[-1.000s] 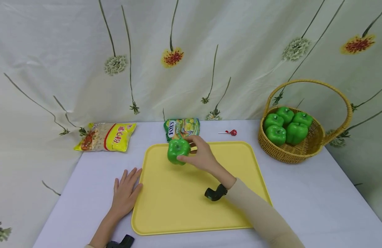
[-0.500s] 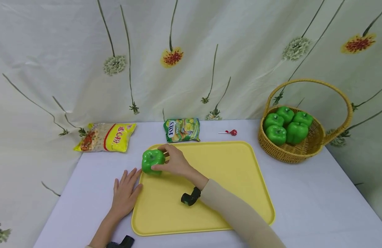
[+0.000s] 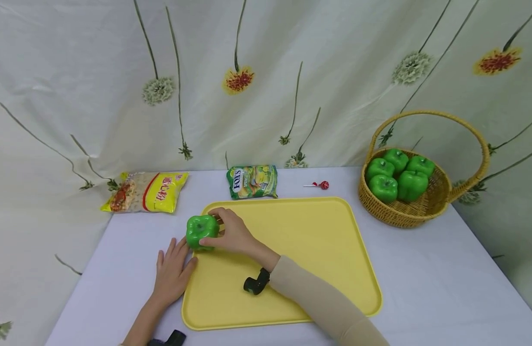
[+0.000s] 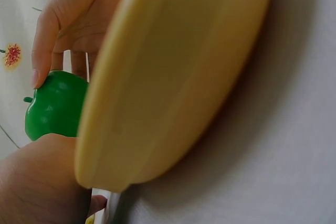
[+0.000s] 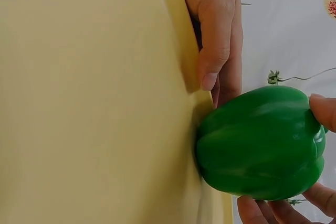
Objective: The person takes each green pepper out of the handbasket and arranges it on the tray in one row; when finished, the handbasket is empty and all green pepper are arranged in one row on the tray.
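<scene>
My right hand (image 3: 233,233) grips a green bell pepper (image 3: 201,231) between thumb and fingers, over the left edge of the yellow tray (image 3: 292,259). In the right wrist view the pepper (image 5: 262,145) is low at the tray's rim, stem end away from the tray surface. My left hand (image 3: 173,274) rests on the white cloth beside the tray's left side, fingers straight, fingertips close to the pepper. The left wrist view shows the tray's outer wall (image 4: 173,77) large in front, hiding part of the pepper (image 4: 55,106).
A wicker basket (image 3: 391,218) with several green peppers (image 3: 413,185) stands at the back right, its tall handle arching up. Along the back lie a yellow food bag (image 3: 147,192), a green FOX'S candy bag (image 3: 252,181) and a red lollipop (image 3: 323,185). A floral curtain hangs behind.
My right hand has carried the pepper leftward and slightly nearer, from the tray's upper middle to its left edge. My left hand has stayed in place.
</scene>
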The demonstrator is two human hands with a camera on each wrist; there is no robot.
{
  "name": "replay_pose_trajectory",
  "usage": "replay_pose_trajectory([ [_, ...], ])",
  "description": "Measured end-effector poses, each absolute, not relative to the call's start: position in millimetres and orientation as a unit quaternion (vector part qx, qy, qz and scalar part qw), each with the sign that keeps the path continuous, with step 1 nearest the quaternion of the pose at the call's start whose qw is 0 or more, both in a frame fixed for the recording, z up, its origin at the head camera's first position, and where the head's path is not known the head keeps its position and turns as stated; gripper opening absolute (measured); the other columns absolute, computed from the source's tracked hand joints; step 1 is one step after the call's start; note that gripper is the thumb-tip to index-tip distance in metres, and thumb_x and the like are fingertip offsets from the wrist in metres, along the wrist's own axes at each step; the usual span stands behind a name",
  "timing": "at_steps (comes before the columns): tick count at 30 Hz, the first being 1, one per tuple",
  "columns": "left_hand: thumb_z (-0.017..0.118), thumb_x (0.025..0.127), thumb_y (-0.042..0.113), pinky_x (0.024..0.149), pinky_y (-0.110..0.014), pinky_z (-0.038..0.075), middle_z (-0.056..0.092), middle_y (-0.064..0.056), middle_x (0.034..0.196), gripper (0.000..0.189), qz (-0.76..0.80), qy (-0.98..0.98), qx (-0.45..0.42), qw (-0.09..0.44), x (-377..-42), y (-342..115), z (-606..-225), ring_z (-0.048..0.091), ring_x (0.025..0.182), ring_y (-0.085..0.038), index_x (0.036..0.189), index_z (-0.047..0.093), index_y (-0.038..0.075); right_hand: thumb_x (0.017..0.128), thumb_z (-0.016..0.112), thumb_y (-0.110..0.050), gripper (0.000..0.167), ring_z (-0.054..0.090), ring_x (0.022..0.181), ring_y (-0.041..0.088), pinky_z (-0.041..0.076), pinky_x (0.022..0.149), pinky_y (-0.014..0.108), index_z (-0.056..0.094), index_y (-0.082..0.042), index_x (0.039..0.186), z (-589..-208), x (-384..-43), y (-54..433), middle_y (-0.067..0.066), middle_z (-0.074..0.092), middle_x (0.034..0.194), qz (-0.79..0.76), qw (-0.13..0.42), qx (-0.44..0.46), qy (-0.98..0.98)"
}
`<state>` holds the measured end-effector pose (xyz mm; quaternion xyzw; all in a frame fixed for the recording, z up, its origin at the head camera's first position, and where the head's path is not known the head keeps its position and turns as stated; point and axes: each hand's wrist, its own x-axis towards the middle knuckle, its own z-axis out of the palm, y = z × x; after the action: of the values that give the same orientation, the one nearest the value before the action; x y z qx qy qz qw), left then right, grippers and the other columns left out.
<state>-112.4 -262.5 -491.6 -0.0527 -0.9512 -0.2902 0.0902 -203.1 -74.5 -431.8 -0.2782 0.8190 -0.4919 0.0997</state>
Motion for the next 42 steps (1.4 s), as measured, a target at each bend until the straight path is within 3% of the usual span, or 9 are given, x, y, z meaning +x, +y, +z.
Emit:
replay_pose_trajectory([
  [9, 0.049, 0.100, 0.020, 0.111, -0.073, 0.000, 0.035, -0.026, 0.152, 0.049, -0.294, -0.950, -0.053, 0.089, -112, -262, -490, 0.015, 0.143, -0.054, 0.144, 0.041, -0.001, 0.082, 0.080, -0.032, 0.072, 0.056, 0.116, 0.017, 0.054, 0.085, 0.020, 0.045, -0.008, 0.141, -428, -200, -71, 0.010, 0.052, 0.133, -0.480, 0.107, -0.276, 0.826],
  [27, 0.049, 0.100, 0.020, 0.111, -0.073, -0.001, 0.035, -0.026, 0.152, 0.048, -0.294, -0.950, -0.055, 0.093, -112, -261, -492, 0.015, 0.143, -0.055, 0.143, 0.043, 0.000, 0.080, 0.082, -0.029, 0.073, 0.055, 0.111, 0.013, 0.053, 0.086, 0.020, 0.046, -0.010, 0.140, -427, -199, -70, 0.007, 0.054, 0.129, -0.462, 0.102, -0.292, 0.831],
  [37, 0.048, 0.101, 0.020, 0.110, -0.074, -0.002, 0.034, -0.027, 0.152, 0.048, -0.294, -0.950, -0.058, 0.086, -116, -258, -491, 0.015, 0.143, -0.056, 0.143, 0.042, -0.002, 0.078, 0.083, -0.035, 0.080, 0.056, 0.117, 0.017, 0.047, 0.086, 0.014, 0.043, -0.011, 0.144, -425, -200, -59, 0.008, 0.052, 0.134, -0.439, 0.092, -0.292, 0.845],
  [42, 0.047, 0.101, 0.021, 0.110, -0.074, -0.003, 0.033, -0.028, 0.152, 0.048, -0.283, -0.955, -0.047, 0.081, -114, -259, -491, 0.015, 0.142, -0.056, 0.143, 0.042, -0.003, 0.078, 0.083, -0.034, 0.084, 0.053, 0.125, 0.023, 0.050, 0.097, 0.027, 0.041, -0.012, 0.147, -414, -202, -34, 0.008, 0.049, 0.141, -0.449, 0.069, -0.307, 0.836],
])
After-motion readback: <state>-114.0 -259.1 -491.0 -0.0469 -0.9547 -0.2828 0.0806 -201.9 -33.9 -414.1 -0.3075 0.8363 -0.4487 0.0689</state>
